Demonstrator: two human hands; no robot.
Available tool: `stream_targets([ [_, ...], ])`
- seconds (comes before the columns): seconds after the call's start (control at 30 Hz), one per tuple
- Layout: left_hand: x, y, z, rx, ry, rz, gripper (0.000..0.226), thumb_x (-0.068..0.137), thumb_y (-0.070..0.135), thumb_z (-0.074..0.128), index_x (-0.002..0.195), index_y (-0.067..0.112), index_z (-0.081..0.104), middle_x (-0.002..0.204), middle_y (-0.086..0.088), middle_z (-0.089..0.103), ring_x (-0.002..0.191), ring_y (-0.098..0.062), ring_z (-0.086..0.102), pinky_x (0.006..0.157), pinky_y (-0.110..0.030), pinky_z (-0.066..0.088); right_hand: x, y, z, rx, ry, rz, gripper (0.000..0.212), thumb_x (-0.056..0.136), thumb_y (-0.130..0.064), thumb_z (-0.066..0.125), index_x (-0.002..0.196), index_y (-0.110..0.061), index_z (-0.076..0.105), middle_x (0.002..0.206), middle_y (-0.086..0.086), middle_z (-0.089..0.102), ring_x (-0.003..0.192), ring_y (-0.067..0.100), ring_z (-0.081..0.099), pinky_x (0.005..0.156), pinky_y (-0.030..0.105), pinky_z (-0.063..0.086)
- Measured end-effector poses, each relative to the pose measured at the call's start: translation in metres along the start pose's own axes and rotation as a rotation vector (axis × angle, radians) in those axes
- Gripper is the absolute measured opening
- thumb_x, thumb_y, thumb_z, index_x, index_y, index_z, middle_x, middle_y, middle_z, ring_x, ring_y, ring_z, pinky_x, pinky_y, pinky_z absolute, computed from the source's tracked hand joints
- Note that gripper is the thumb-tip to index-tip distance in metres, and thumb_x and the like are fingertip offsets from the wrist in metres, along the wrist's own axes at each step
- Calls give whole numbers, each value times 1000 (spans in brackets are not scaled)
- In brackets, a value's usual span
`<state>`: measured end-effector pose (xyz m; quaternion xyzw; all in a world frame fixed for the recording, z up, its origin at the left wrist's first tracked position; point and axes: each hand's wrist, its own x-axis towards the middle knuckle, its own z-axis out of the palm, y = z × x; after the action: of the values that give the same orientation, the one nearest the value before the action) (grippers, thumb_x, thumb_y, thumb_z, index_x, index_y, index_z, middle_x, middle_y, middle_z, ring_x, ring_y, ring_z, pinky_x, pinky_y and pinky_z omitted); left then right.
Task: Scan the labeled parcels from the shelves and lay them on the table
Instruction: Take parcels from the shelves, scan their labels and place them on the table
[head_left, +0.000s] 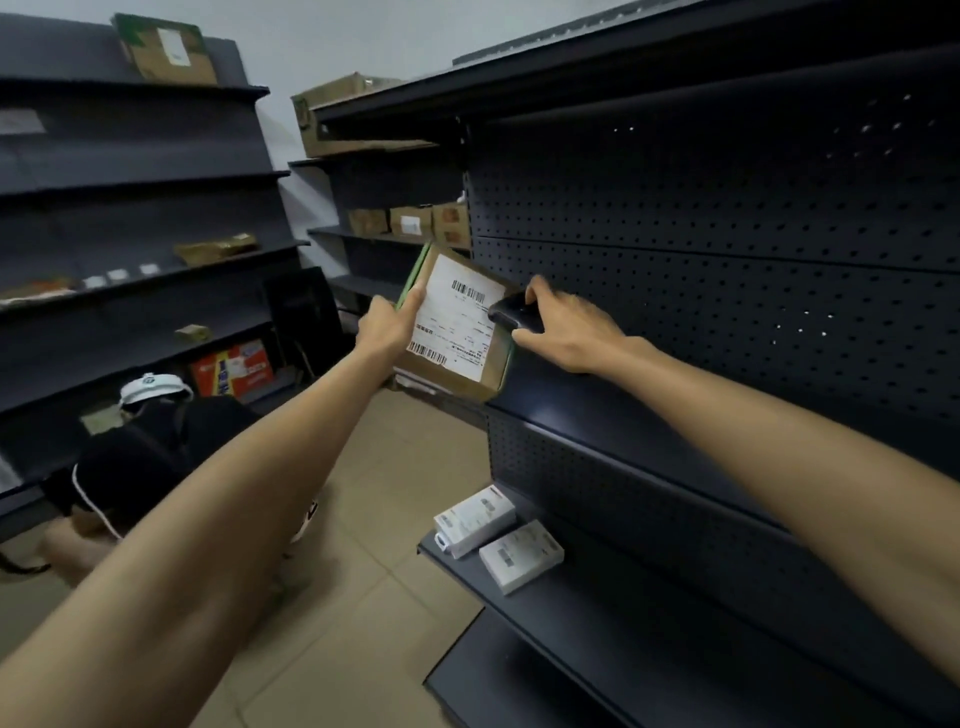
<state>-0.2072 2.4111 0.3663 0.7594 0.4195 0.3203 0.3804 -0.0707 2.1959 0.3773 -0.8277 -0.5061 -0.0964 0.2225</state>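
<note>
We face a tall dark shelving unit (727, 234) on our right, while a crouching person (140, 452) is low on our left. At the end of its middle shelf a brown cardboard parcel (457, 332) is held up, label toward us, our left hand (387, 325) with its grip curled round the left edge. Our right hand (566, 332) has its grip closed round a black scanner (511, 314), whose nose is at the label's right edge.
</note>
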Motion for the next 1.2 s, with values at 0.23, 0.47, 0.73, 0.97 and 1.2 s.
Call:
stream_targets([
  [0.23,87,-4,68,39,-314,-19,95,84,77,47,135,-3,51,128,-17,60,113,-36,59,101,-46,48,56,37,27,44,-80,156,39,93,-43,59,118,-22,40,111,8,59,90,27,58,71,38,48],
  [0.47,130,-2,109,167,-454,88,72,93,66,48,132,5,55,128,-8,58,118,-33,55,102,-39,44,91,63,44,7,-134,216,40,94,-42,60,120,-21,38,115,8,57,94,29,58,72,35,45],
  [0.73,159,4,109,351,-505,310,70,92,68,40,133,13,55,128,-13,61,112,-33,59,99,-47,49,95,47,53,-44,-109,324,43,95,-42,59,126,-22,38,126,12,58,94,26,53,74,33,40],
  [0.97,150,4,99,462,-550,513,53,99,51,46,129,9,58,126,-17,62,113,-36,58,96,-43,50,60,8,47,-186,-42,489,51,95,-49,56,132,-20,38,128,16,58,104,33,59,75,35,43],
  [1.2,121,-5,100,416,-682,587,57,96,46,56,139,8,50,135,-19,56,121,-39,53,98,-41,47,-15,-31,46,-259,13,571,47,92,-48,59,123,-19,38,120,13,59,100,36,58,81,46,51],
])
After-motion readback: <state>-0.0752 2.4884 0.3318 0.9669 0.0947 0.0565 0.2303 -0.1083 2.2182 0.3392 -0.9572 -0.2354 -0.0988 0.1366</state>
